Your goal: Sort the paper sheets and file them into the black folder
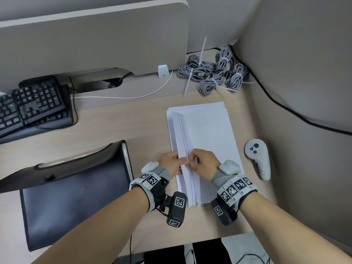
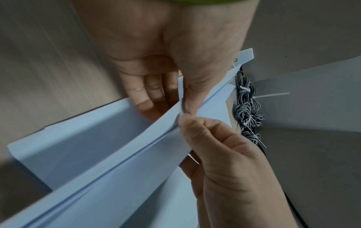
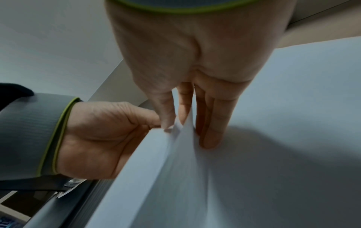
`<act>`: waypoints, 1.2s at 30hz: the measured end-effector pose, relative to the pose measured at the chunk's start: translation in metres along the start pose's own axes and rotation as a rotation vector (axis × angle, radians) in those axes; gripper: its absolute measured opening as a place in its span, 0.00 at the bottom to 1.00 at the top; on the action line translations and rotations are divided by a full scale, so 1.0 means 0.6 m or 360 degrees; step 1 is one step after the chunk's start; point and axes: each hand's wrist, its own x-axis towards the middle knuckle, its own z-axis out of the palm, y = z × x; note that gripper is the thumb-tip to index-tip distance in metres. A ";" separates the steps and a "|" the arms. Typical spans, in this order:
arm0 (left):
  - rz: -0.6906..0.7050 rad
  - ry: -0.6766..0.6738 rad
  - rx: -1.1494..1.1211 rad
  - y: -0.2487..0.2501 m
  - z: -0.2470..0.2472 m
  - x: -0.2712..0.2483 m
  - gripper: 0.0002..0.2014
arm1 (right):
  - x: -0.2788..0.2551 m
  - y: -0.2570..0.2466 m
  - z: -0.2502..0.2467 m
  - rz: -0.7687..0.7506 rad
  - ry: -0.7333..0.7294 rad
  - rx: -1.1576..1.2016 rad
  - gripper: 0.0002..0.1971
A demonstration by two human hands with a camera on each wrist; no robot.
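A stack of white paper sheets (image 1: pixel 203 134) lies on the desk at the right, its left edges fanned and lifted. My left hand (image 1: pixel 172 161) and right hand (image 1: pixel 202 161) meet at that raised edge near its front. The left thumb and fingers pinch the lifted sheets (image 2: pixel 164 121) from the left. The right thumb and forefinger pinch the same edge (image 3: pixel 181 128), while the other right fingers (image 3: pixel 213 135) press flat on the stack. The black folder (image 1: pixel 76 193) lies at the left, flap open.
A white controller (image 1: pixel 258 161) lies right of the stack by the partition wall. Bundled grey cables (image 1: pixel 213 75) sit behind the paper. A black keyboard (image 1: pixel 32 105) is at the far left. The desk's front edge (image 1: pixel 190 244) runs near my forearms.
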 end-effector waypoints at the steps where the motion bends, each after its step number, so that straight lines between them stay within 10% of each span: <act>1: -0.0010 0.0008 -0.0010 0.000 -0.001 0.001 0.06 | 0.000 0.001 0.000 -0.0007 -0.0012 -0.0007 0.03; 36: -0.0049 0.0242 0.0113 -0.011 -0.004 0.004 0.04 | -0.022 0.006 0.002 -0.0027 -0.0003 -0.0003 0.09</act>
